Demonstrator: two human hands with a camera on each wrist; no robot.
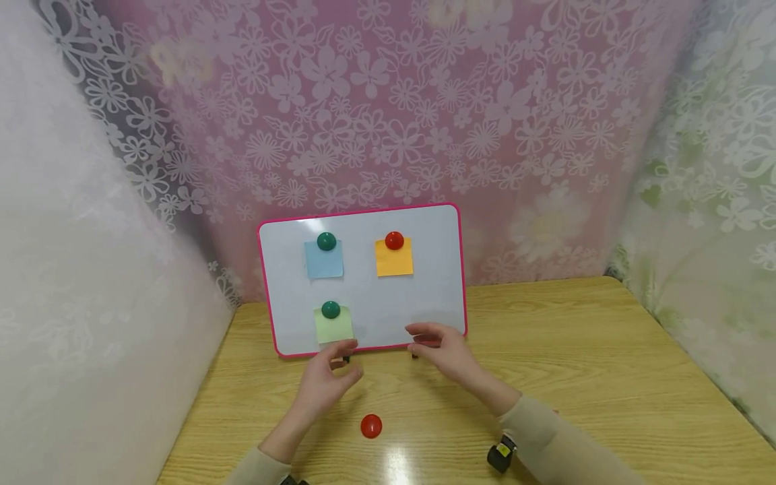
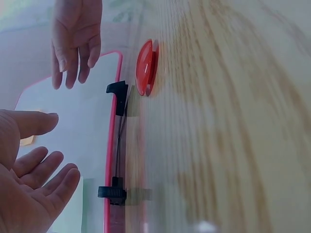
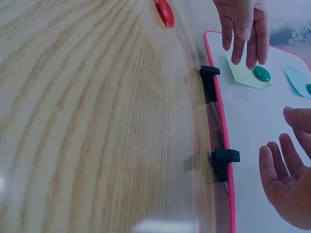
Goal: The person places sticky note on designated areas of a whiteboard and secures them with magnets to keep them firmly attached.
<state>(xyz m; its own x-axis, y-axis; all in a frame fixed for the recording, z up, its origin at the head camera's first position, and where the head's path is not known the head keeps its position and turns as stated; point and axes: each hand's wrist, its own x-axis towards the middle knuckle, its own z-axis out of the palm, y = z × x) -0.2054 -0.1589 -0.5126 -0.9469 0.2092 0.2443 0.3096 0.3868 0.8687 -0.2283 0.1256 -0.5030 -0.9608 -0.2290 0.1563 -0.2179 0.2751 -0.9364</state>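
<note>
A pink-framed whiteboard (image 1: 439, 283) stands tilted back on the table. It bears a blue note (image 1: 324, 264) under a green magnet (image 1: 326, 241), an orange note (image 1: 394, 263) under a red magnet (image 1: 394, 240), and a pale green note (image 1: 333, 330) under another green magnet (image 1: 330, 310). My left hand (image 1: 321, 384), fingers loosely bent and holding nothing, is by the board's lower edge, just below the pale green note. Before the lower right part hovers my right hand (image 1: 448, 351), also without anything in its grasp. A loose red magnet (image 1: 371, 426) lies on the table between my forearms.
Two black clip-like feet (image 3: 226, 156) support the board's bottom edge. The wooden table (image 1: 564, 350) extends to both sides, with flower-patterned curtains (image 1: 388, 121) behind and beside it. A black strapped device (image 1: 502, 455) sits at my right sleeve.
</note>
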